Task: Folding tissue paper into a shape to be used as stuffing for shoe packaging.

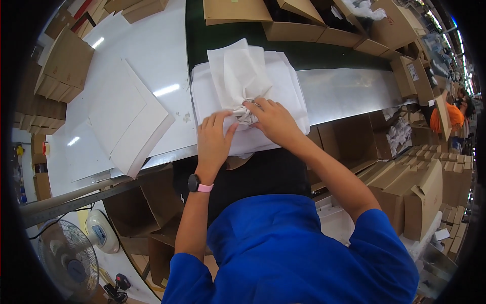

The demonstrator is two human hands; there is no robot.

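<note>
**A:** ok so where are your hands at in this one?

**B:** Both sit in the middle of the frame on the stack of white tissue paper sheets, which lies on the table edge right in front of you. Your left hand lies palm down on the stack, fingers loosely spread, thumb pushed up against the crumpled wad of white tissue paper. Your right hand is curled over that wad from the other side, fingertips pinching into it.

**A:** and the loose sheet sticking up?

**B:** That single creased white tissue sheet fans out toward the top centre, gathered at the wad under your fingers.

**A:** anything else around?

**B:** Flat white cardboard sheets are piled to the left on the white tabletop. Open brown cardboard boxes line the top edge, and a white standing fan sits in the lower left. There's a black watch with a pink strap on your left wrist.
</note>
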